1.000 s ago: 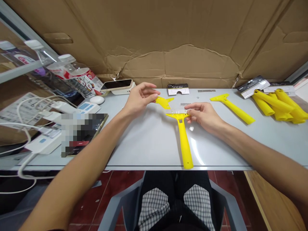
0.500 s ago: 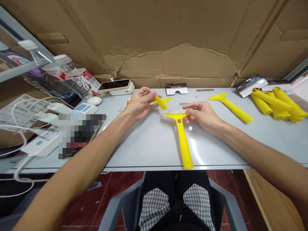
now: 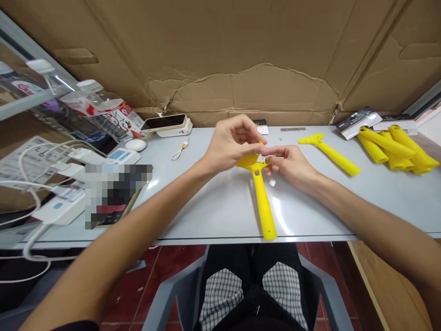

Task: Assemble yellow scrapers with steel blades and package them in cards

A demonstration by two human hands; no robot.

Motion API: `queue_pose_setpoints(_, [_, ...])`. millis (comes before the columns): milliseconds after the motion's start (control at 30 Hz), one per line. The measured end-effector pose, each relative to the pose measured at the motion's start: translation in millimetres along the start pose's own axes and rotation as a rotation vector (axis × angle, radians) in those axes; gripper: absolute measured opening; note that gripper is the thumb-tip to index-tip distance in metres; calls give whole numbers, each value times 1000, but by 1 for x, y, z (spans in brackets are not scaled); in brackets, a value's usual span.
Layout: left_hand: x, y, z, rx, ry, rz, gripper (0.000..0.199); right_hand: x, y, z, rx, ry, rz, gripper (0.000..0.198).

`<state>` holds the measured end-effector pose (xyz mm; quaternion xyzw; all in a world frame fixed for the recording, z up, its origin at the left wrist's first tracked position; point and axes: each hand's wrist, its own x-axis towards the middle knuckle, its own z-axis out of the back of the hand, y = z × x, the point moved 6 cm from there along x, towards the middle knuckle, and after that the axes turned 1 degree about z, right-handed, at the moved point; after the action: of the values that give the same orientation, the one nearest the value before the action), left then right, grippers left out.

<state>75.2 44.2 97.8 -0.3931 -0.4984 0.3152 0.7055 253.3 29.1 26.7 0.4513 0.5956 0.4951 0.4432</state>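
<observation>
A yellow plastic scraper (image 3: 263,202) has its wide head away from me and its handle pointing toward the table's front edge. My right hand (image 3: 292,166) pinches the right end of that head, where a sliver of blade shows. My left hand (image 3: 230,146) reaches over the head, thumb and fingers closed on a small yellow plastic piece (image 3: 248,161) lying against the head's top. Its fingers cover much of this piece and the blade. Another yellow scraper handle (image 3: 332,154) lies on the table beyond my right hand.
Several yellow handles (image 3: 399,149) are heaped at the right beside black-and-white cards (image 3: 360,123). A metal blade (image 3: 292,129) and a tiny screw-like part (image 3: 280,139) lie at the back. Phone (image 3: 164,122), mouse (image 3: 135,145), short cable (image 3: 179,151), bottles (image 3: 115,110) and a power strip (image 3: 60,204) stand leftward.
My left hand has moved right and brought the small yellow piece onto the scraper's head. The right hand keeps its grip in the same place. The short cable at the left is now uncovered.
</observation>
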Motion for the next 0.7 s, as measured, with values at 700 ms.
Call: queue_pose_setpoints(700, [20, 24, 24, 137, -173, -34, 25, 12, -5, 8, 63, -1, -16, 23])
